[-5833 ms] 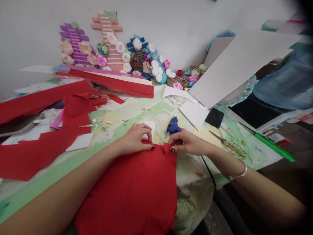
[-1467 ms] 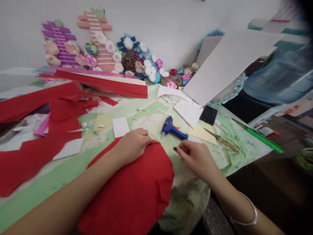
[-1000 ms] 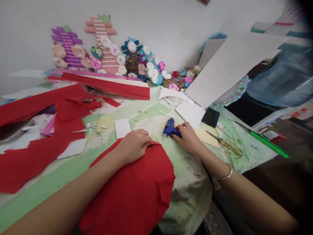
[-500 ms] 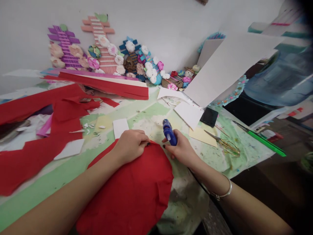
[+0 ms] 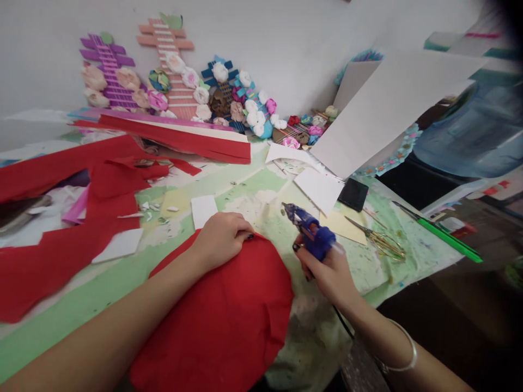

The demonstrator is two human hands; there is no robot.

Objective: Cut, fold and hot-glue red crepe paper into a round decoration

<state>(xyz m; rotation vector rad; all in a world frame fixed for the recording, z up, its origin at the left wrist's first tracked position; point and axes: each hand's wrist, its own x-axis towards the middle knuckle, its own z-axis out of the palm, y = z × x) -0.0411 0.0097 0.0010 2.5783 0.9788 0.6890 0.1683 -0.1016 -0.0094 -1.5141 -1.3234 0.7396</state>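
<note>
Across the working area: table cover (image 5: 261,188), green and white, paint-stained, draped down at near right. Over its left side: red offcuts (image 5: 36,272), ragged, overlapping. Back right: white board (image 5: 379,120), tilted, with translucent blue bottle (image 5: 469,136) beyond. Near side, centre: red piece (image 5: 220,326), rounded in outline, creased along the right edge, partly under the left forearm.

Along the back: row of stick-built decorations, among them pink one (image 5: 183,100) and purple one (image 5: 110,71), with crumpled paper flowers.

Left hand (image 5: 220,239): laid over far edge of red piece, fingers curled, pinching that edge, dark thumbnail on top; underside of grip hidden. Right hand (image 5: 330,272): wrapped round handle of blue glue gun (image 5: 310,231), raised right of red piece and apart from it. Nozzle directed away and leftward. Dark cord below right wrist.

To the right, on table cover: green-handled tool (image 5: 449,238) near the edge; gold-handled scissors (image 5: 386,245), tips toward pale yellow sheet (image 5: 345,226); white card (image 5: 318,190); black flat square (image 5: 353,194) just beside. Beyond left hand: small white card (image 5: 204,211). Smallest: white scraps (image 5: 174,209), scattered near red offcuts.
</note>
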